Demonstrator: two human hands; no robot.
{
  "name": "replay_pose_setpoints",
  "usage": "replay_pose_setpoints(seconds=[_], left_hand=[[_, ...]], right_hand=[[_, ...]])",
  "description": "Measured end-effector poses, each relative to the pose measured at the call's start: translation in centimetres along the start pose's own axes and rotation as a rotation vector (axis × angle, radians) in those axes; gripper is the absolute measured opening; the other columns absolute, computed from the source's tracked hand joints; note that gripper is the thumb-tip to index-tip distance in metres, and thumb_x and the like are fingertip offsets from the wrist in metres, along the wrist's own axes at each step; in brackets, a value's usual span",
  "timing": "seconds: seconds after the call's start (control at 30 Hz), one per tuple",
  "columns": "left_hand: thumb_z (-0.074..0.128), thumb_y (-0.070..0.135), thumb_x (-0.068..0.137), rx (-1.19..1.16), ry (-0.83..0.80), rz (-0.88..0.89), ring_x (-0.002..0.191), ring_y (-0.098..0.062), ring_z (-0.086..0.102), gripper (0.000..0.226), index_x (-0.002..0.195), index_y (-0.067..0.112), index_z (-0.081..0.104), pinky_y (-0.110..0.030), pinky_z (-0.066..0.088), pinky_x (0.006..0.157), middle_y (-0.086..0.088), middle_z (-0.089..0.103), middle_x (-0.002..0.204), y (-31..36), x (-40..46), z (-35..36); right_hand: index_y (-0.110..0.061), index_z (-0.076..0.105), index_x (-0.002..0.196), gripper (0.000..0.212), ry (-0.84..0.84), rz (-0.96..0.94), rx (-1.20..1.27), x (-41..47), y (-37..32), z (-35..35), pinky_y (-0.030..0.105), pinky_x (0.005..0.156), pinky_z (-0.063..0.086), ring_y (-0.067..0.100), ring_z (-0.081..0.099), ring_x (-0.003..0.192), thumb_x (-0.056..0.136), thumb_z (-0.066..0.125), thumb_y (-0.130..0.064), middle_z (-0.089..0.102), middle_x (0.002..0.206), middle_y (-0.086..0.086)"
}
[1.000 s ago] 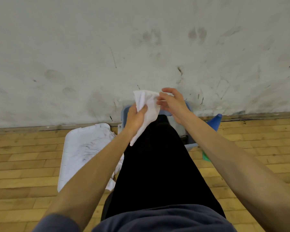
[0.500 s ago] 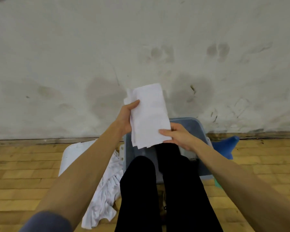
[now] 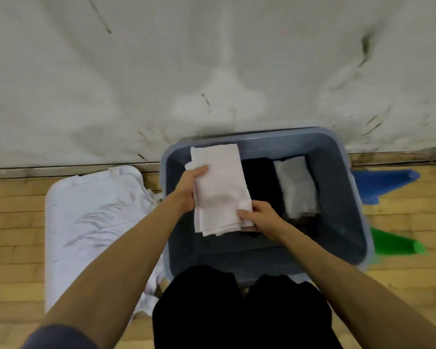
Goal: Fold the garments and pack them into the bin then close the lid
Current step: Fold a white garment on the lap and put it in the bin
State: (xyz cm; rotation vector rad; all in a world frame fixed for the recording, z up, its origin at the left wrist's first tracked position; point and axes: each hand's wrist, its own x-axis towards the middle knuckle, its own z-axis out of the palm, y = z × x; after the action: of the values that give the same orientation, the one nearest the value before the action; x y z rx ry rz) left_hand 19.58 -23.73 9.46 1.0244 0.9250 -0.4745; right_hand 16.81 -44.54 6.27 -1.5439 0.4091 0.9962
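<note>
A folded white garment (image 3: 219, 187) hangs over the left half of the open grey-blue bin (image 3: 347, 222). My left hand (image 3: 189, 187) grips its left edge, thumb on top. My right hand (image 3: 259, 217) pinches its near right corner. Inside the bin lie a folded black garment (image 3: 259, 180) and a folded grey garment (image 3: 296, 187), side by side. The white lid (image 3: 61, 222) lies on the floor left of the bin, with a crumpled white garment (image 3: 103, 222) on it.
A stained white wall (image 3: 212, 71) rises right behind the bin. A blue cone (image 3: 385, 182) and a green cone (image 3: 398, 244) lie on the wooden floor (image 3: 13, 222) to the right. My black trouser legs (image 3: 237, 311) stand at the bin's near edge.
Both hands have lowered the folded white garment from in front of the wall down over the bin. The view has tilted down, so the bin's inside now shows.
</note>
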Motion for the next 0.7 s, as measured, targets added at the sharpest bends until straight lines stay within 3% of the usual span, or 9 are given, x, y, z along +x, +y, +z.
replay_pose_setpoints(seconds=[0.13,0.27,0.37,0.43,0.5,0.6,0.7], left_hand=[[0.061,0.023,0.091,0.01,0.041,-0.096,0.092,-0.03,0.065,0.02,0.106,0.011,0.065,-0.043,0.054,0.081,-0.012,0.07,0.099,-3.6,5.6,-1.5],[0.056,0.02,0.092,-0.002,0.059,-0.159,0.084,-0.029,0.064,0.014,0.099,0.011,0.064,-0.042,0.053,0.082,-0.013,0.069,0.091,-6.0,9.3,-2.3],[0.055,0.019,0.092,-0.018,0.087,-0.168,0.082,-0.03,0.063,0.014,0.099,0.011,0.064,-0.043,0.052,0.085,-0.014,0.068,0.09,-7.1,11.6,-2.8],[0.057,0.019,0.09,-0.005,0.125,-0.152,0.084,-0.033,0.064,0.018,0.103,0.009,0.065,-0.044,0.053,0.086,-0.016,0.069,0.094,-7.7,13.4,-3.2],[0.062,0.023,0.087,0.026,0.216,-0.105,0.096,-0.036,0.064,0.032,0.115,0.009,0.064,-0.049,0.052,0.092,-0.016,0.069,0.105,-8.4,15.2,-3.8],[0.059,0.031,0.092,0.133,0.381,-0.006,0.111,-0.031,0.059,0.047,0.135,0.014,0.055,-0.047,0.049,0.099,-0.01,0.062,0.127,-9.3,17.3,-4.2],[0.048,0.036,0.099,0.258,0.423,0.042,0.13,-0.028,0.046,0.056,0.151,0.021,0.035,-0.045,0.038,0.11,-0.004,0.044,0.148,-10.4,18.0,-4.1]], right_hand=[[-0.016,0.059,0.111,0.019,0.019,0.118,0.044,3.7,4.5,0.6,0.031,0.071,0.061,0.019,0.066,0.092,0.093,0.064,-0.011,0.066,0.106,0.002],[-0.014,0.06,0.114,0.021,0.042,0.184,0.046,6.5,7.3,1.1,0.03,0.073,0.06,0.02,0.065,0.096,0.093,0.063,-0.01,0.066,0.111,0.004],[-0.011,0.061,0.117,0.022,0.066,0.211,0.057,8.5,8.5,1.7,0.024,0.063,0.058,0.02,0.065,0.093,0.094,0.06,-0.009,0.066,0.11,0.006],[-0.015,0.062,0.106,0.013,0.102,0.207,0.067,9.8,9.3,2.2,0.021,0.06,0.056,0.017,0.063,0.088,0.096,0.057,-0.008,0.065,0.102,0.003],[-0.015,0.062,0.105,0.014,0.138,0.202,0.07,11.0,10.0,2.9,0.027,0.073,0.058,0.021,0.064,0.093,0.096,0.054,-0.008,0.066,0.105,0.007],[-0.009,0.061,0.121,0.027,0.197,0.233,0.079,13.1,11.2,4.3,0.038,0.096,0.051,0.029,0.062,0.108,0.095,0.055,-0.009,0.066,0.118,0.013],[-0.009,0.056,0.13,0.036,0.215,0.323,0.113,14.3,12.3,4.9,0.041,0.102,0.048,0.029,0.06,0.112,0.095,0.059,-0.013,0.062,0.125,0.012]])
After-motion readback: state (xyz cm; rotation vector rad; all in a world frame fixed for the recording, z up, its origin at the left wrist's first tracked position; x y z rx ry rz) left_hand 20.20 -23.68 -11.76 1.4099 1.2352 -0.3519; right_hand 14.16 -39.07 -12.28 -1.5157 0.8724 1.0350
